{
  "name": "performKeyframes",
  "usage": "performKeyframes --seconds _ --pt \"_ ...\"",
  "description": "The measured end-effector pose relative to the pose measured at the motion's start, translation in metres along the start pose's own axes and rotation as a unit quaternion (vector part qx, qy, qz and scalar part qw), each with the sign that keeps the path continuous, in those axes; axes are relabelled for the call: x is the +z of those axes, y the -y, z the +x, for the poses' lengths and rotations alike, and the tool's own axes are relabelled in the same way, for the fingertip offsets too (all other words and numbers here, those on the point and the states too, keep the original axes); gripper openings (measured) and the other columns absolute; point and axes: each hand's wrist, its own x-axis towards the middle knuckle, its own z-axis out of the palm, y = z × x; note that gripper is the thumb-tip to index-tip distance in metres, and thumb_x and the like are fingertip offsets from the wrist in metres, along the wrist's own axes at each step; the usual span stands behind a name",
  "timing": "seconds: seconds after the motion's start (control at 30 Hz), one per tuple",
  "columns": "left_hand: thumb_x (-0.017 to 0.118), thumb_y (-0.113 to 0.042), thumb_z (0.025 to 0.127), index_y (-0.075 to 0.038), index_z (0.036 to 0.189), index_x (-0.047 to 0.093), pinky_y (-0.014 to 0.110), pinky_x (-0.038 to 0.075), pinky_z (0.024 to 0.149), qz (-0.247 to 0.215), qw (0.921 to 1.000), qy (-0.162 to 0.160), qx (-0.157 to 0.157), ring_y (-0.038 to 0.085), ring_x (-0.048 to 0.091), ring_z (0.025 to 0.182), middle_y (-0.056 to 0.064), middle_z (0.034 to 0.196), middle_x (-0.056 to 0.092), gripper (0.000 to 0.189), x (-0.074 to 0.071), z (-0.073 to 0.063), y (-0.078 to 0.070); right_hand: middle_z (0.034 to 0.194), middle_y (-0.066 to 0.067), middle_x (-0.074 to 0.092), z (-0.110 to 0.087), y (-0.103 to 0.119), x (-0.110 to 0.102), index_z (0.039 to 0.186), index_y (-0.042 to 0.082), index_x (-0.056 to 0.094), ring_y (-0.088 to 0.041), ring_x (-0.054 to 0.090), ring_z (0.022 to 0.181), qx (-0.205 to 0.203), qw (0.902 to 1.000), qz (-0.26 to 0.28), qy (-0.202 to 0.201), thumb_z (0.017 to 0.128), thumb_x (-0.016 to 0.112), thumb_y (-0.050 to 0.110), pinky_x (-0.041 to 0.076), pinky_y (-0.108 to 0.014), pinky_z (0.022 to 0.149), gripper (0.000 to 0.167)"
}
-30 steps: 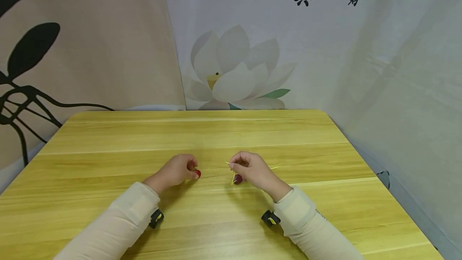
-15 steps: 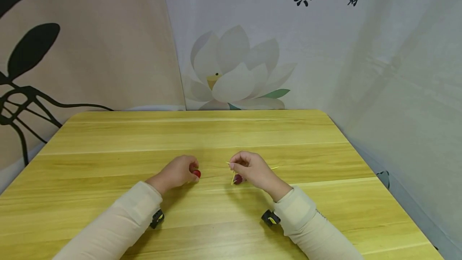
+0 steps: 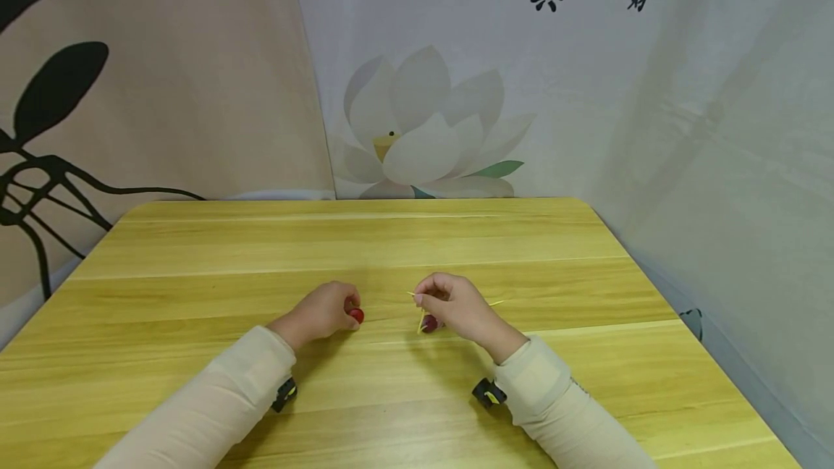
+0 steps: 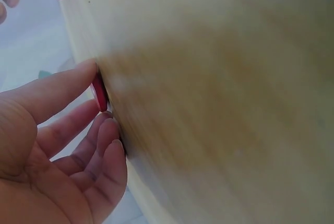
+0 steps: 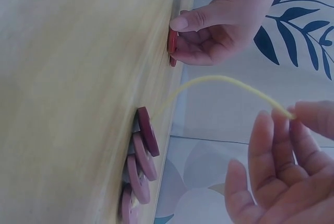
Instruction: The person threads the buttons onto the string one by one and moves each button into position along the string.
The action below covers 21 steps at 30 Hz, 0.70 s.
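My left hand (image 3: pixel 319 313) is low over the table, with thumb and fingertips at the edges of a round red button (image 4: pixel 99 93). Another bit of red (image 5: pixel 173 61) shows just beside that button in the right wrist view. Between thumb and fingertips, my right hand (image 3: pixel 459 306) pinches the end of a yellow cord (image 5: pixel 224 79). The cord arches down to a dark red two-holed button (image 5: pixel 148 131). Behind it, several pink buttons (image 5: pixel 138 178) lean in a row on the tabletop. In the head view my right hand hides most of that row.
The wooden table (image 3: pixel 365 237) reaches back to a hanging cloth (image 3: pixel 573 107) printed with a lotus and dark characters. A second cloth (image 3: pixel 215 78) with dark leaves hangs at the left. Each wrist wears a small black camera (image 3: pixel 489 393). A tail of cord (image 3: pixel 496 302) sticks out beyond my right hand.
My left hand has shifted slightly right and toward me, fingers still at the red button. My right hand and the cord look unmoved.
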Motion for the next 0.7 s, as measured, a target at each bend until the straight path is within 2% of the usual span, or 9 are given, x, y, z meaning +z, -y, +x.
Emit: performKeyframes --seconds 0.33,0.7 --pt "0.079 -0.004 0.078 -0.002 0.086 0.063 0.032 0.045 0.068 0.016 0.9999 0.002 -0.003 0.017 0.051 0.072 0.004 0.077 0.058 0.017 -0.0002 -0.0004 -0.0022 0.089 -0.023 0.062 0.0003 -0.0006 -0.0003 0.105 -0.001 0.063 -0.037 0.066 0.073 -0.002 0.9999 0.010 0.005 0.097 0.057 0.013 0.053 -0.048 0.067 0.017" --pt "0.078 -0.007 0.080 -0.001 0.086 0.065 0.031 0.045 0.067 0.035 0.9994 -0.002 -0.007 0.017 0.051 0.070 0.004 0.077 0.058 0.015 0.0016 0.0009 -0.0018 0.091 -0.021 0.062 0.0009 -0.0007 0.0000 0.103 -0.001 0.064 -0.031 0.061 0.069 -0.006 1.0000 -0.005 -0.002 0.096 0.058 0.012 0.052 -0.044 0.064 0.016"
